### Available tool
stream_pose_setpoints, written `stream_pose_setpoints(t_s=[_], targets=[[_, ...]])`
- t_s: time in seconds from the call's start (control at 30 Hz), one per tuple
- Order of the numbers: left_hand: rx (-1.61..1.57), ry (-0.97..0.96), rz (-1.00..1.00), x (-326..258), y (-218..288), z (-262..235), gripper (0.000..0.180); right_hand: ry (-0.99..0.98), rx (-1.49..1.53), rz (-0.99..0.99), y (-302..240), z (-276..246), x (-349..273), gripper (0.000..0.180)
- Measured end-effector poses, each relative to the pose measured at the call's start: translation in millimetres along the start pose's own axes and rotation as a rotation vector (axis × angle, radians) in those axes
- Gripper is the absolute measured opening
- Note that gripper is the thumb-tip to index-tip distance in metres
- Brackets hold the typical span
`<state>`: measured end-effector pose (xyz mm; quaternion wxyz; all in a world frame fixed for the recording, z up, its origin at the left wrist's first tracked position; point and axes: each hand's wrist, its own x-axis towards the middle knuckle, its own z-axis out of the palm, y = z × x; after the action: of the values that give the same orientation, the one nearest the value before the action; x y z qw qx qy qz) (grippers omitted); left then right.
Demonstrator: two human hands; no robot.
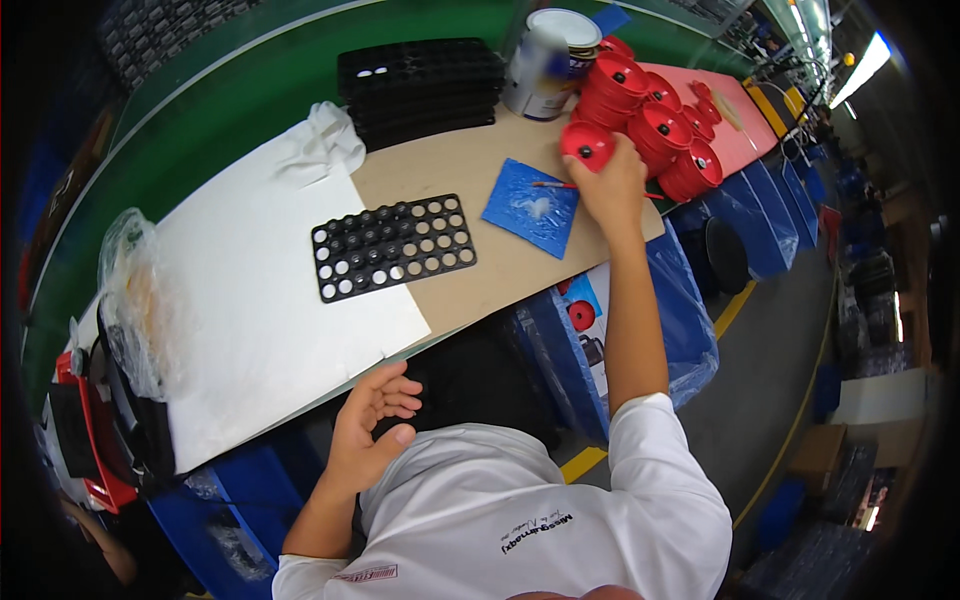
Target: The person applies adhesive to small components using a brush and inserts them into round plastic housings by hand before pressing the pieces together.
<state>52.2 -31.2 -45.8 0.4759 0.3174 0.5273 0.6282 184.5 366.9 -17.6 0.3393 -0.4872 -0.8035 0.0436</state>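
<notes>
- My right hand [608, 185] is stretched out toward 1 o'clock, its grip closed around a round red cap [587, 143] with a dark hole in its middle; the cap is held at the near edge of the red pile
- A thin red-handled brush [553, 185] lies just left of that hand, its tip over a blue square sheet [520, 220] that carries a white smear
- Beyond the held cap, at 1 o'clock, I see a heap of red caps [655, 125] of the same kind, stacked and tilted, some touching each other
- A tin can [548, 65] with a pale lid stands at 12 o'clock, right beside the heap
- My left hand [368, 430] hangs low at 7 o'clock, off the near edge of the worktop [460, 165]; its grip is loose and wide, fingers curled, holding nothing
- A black tray with round holes [392, 246] lies flat at 10 o'clock from the right hand, half on a white sheet [250, 300]
- A stack of black trays [420, 90] sits at 11 o'clock, well apart from both hands
- A crumpled clear plastic bag [135, 290] rests at 9 o'clock on the far left end
</notes>
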Motion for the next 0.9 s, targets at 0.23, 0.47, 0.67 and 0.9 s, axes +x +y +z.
stream_pose_setpoints(t_s=[0.23, 0.47, 0.67, 0.9], targets=[[0.124, -0.029, -0.021, 1.7, -3.6, 15.5, 0.069, 0.121, 0.163, -0.308, 14.8, 21.9, -11.4, 0.066], [0.238, -0.058, -0.085, 2.7, -19.9, 19.0, 0.060, 0.336, 0.247, 0.169, 113.0, -14.7, -120.6, 0.025], [0.201, -0.093, -0.241, 7.3, -62.2, 18.9, 0.048, -0.769, -0.126, 0.157, 282.9, 74.8, -252.4, 0.043], [0.685, -0.058, -0.061, 12.3, -49.9, 33.0, 0.040, -1.105, -0.087, 0.635, 273.3, 143.5, -277.7, 0.079]])
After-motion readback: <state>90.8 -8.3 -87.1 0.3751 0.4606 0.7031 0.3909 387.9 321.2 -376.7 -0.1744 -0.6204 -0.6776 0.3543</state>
